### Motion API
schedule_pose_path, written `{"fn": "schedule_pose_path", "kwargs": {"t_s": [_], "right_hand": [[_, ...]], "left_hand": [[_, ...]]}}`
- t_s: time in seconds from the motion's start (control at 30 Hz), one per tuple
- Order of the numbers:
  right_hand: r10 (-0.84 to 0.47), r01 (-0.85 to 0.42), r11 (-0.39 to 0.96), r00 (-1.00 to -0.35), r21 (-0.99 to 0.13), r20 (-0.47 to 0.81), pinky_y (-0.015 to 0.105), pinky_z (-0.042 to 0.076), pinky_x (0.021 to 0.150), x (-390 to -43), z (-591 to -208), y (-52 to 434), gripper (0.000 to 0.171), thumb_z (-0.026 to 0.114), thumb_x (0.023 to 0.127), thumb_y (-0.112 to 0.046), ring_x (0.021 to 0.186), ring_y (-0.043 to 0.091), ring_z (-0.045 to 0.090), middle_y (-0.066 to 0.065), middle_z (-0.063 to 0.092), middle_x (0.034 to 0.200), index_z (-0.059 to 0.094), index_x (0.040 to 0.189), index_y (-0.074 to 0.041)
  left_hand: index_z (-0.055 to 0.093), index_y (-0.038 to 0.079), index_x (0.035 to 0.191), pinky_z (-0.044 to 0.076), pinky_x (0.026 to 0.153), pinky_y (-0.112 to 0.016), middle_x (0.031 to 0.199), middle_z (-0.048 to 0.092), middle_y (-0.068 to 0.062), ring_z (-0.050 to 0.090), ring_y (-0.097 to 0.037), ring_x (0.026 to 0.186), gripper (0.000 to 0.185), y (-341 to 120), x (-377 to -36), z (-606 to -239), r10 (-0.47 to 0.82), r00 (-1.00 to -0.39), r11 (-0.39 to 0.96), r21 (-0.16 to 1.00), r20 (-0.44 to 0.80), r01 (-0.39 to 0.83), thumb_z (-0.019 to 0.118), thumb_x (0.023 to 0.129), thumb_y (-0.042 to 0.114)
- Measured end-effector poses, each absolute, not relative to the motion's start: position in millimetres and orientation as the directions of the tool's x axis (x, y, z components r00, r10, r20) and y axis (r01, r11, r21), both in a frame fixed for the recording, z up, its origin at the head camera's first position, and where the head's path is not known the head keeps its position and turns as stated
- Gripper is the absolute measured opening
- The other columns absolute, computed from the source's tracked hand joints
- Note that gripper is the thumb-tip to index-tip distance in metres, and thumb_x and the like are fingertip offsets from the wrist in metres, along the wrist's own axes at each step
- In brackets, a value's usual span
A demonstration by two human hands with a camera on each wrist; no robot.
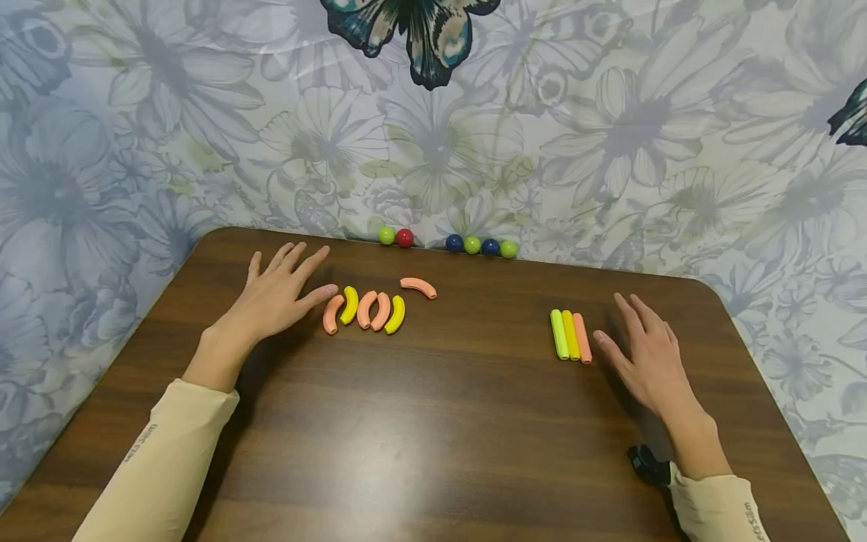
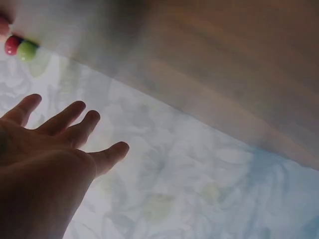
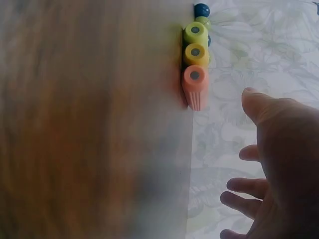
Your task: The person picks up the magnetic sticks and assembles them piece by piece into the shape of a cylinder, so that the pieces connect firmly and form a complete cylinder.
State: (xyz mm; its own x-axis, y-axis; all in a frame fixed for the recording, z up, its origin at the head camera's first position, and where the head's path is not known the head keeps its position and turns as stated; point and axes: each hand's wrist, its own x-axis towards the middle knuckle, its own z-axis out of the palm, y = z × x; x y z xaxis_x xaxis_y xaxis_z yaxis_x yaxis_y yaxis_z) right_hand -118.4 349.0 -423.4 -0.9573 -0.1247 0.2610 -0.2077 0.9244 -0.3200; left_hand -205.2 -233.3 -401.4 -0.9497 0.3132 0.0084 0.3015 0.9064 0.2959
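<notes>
My left hand (image 1: 274,297) is spread above the table's left side, thumb tip beside a curved pink piece (image 1: 332,315). Right of that piece lie more curved pieces in a row, among them a yellow one (image 1: 349,305) and another yellow one (image 1: 396,315). A further curved pink piece (image 1: 419,287) lies apart behind them. At the right, my right hand (image 1: 643,357) has its fingers extended and holds nothing. Close to its thumb, a green stick (image 1: 559,335), a yellow stick (image 1: 571,335) and a pink stick (image 3: 196,88) lie side by side, with grey discs in their ends.
Along the table's back edge stand a green ball (image 1: 387,235), a red ball (image 1: 404,238) and, farther right, a row of blue and green balls (image 1: 472,245). Behind the brown table (image 1: 433,421) is a flower-patterned wall covering (image 1: 325,143).
</notes>
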Motion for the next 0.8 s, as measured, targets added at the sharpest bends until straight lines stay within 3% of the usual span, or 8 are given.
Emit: {"fn": "schedule_pose_path", "kwargs": {"t_s": [0.43, 0.67, 0.8], "right_hand": [[-0.149, -0.247, 0.906, -0.946, -0.344, 0.287, 0.076, 0.028, 0.112, -121.9, -419.0, 337.1, 0.066, 0.063, 0.106, -0.037, 0.144, 0.057, 0.037, 0.032, 0.040, 0.159, 0.041, 0.160, -0.004], [-0.177, -0.280, 0.888, -0.940, -0.364, 0.292, 0.075, 0.028, 0.115, -134.9, -411.8, 316.6, 0.064, 0.064, 0.106, -0.036, 0.147, 0.052, 0.037, 0.028, 0.042, 0.160, 0.044, 0.158, -0.004], [-0.200, -0.308, 0.876, -0.933, -0.371, 0.300, 0.072, 0.027, 0.117, -145.3, -410.1, 301.4, 0.063, 0.065, 0.106, -0.033, 0.149, 0.048, 0.037, 0.026, 0.044, 0.159, 0.045, 0.158, -0.004]], "left_hand": [[0.032, 0.012, 0.166, 0.003, 0.120, -0.079, 0.173, 0.020, -0.023, 0.013, -0.047, 0.160, 0.075, -163.0, -253.9, -383.3, 0.400, -0.916, 0.856, 0.365, -0.019, 0.366, 0.046, 0.108, 0.059], [0.036, 0.009, 0.163, 0.011, 0.122, -0.076, 0.172, 0.022, -0.023, 0.019, -0.046, 0.159, 0.068, -139.2, -278.5, -371.4, 0.422, -0.904, 0.854, 0.361, -0.063, 0.374, 0.061, 0.107, 0.039], [0.036, 0.005, 0.163, 0.013, 0.123, -0.075, 0.173, 0.022, -0.023, 0.018, -0.044, 0.160, 0.065, -130.1, -292.7, -373.7, 0.432, -0.897, 0.853, 0.364, -0.093, 0.373, 0.061, 0.108, 0.029]]}}
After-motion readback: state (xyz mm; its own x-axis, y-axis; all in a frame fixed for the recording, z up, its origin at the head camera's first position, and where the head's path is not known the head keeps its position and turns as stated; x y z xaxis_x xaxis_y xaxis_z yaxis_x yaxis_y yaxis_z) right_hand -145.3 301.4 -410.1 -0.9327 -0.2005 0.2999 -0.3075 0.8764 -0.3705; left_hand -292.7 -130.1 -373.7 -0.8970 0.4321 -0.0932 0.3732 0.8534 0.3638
